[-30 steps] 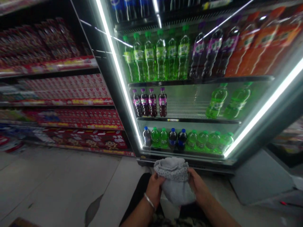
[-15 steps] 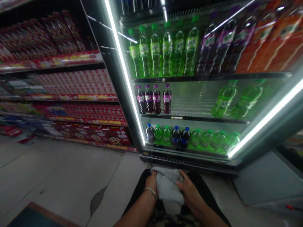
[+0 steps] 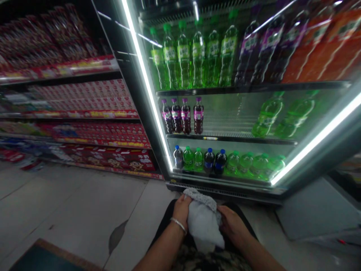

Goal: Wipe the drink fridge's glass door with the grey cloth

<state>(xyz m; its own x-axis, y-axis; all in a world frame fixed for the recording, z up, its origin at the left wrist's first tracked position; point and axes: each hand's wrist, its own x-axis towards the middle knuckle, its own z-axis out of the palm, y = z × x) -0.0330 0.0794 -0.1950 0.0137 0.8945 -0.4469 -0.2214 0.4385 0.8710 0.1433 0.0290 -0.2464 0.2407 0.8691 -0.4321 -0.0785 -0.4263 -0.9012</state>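
Above my lap I hold a whitish-grey cloth (image 3: 203,220) with a speckled grey strip folded along its far edge. My left hand (image 3: 182,210), with a bracelet at the wrist, is closed on the cloth's left side near the top corner. On the opposite side my right hand (image 3: 229,222) grips the edge, its fingertips partly hidden behind the fabric. The cloth hangs down between both hands towards my knees.
Before me stands a lit drinks cooler (image 3: 222,182) with shelves of green bottles (image 3: 199,56), purple-capped bottles (image 3: 198,116) and orange bottles. Stocked shelves (image 3: 84,113) run along the left. A dark mat (image 3: 39,259) lies at lower left; a pale box-like unit (image 3: 318,210) stands at right.
Both hands have lifted the cloth slightly up and away from me. The speckled strip now bunches higher, and the right fingers have slipped further behind the edge.
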